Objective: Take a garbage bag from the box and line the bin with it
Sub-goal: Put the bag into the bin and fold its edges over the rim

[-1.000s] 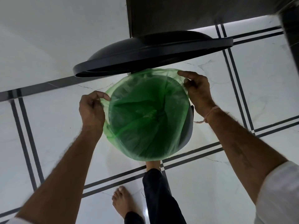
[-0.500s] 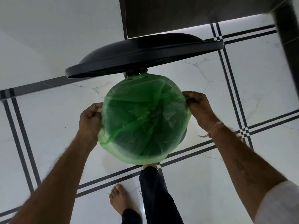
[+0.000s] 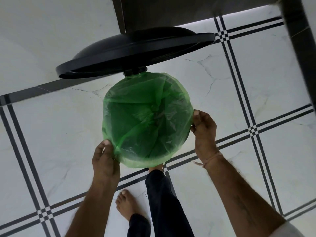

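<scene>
Head camera looks steeply down, close above the bin [image 3: 145, 117].

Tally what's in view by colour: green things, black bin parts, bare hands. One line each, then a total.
Green: 1, the translucent green plastic garbage bag over the bin rim.
Black: 1, the round black plastic bin lid, raised.
Bare hands: 2, left hand, right hand, both gripping the bag.
Total: 4.

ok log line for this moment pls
step: fit green bag over bin rim | left hand: grips near-left edge | right hand: grips right edge | lid: up
</scene>
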